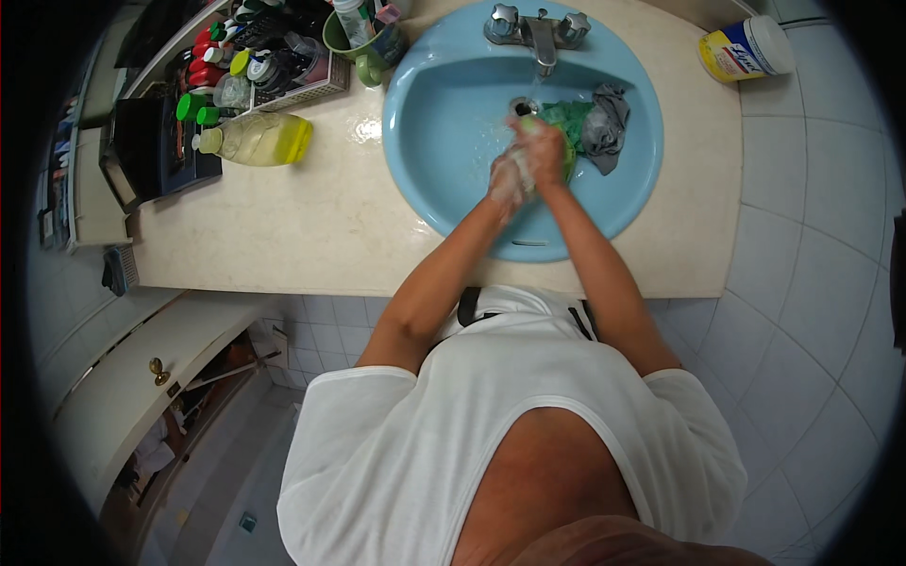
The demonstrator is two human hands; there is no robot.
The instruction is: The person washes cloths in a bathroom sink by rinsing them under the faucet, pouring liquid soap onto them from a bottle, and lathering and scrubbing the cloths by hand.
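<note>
Over the blue sink [408, 132], both of my hands are pressed together around a soapy light green cloth [569, 162]. My left hand [508, 181] is closed and covered in white suds. My right hand [541, 151] lies over it with curled fingers, slightly blurred by motion. Parts of the cloth show between the hands and along the right one; the rest is hidden. Just beyond them lie a wet dark green cloth [564, 117] and a grey cloth [607, 130], against the sink's right side. Water runs from the faucet [543, 45] near the drain [523, 106].
A bottle of yellow liquid [255, 138] lies on the cream counter [311, 231] at the left. Behind it stand a basket [302, 91] crowded with bottles and a green mug [366, 57]. A white-and-yellow canister [747, 49] is at the far right corner. Below left is a cabinet door [123, 377].
</note>
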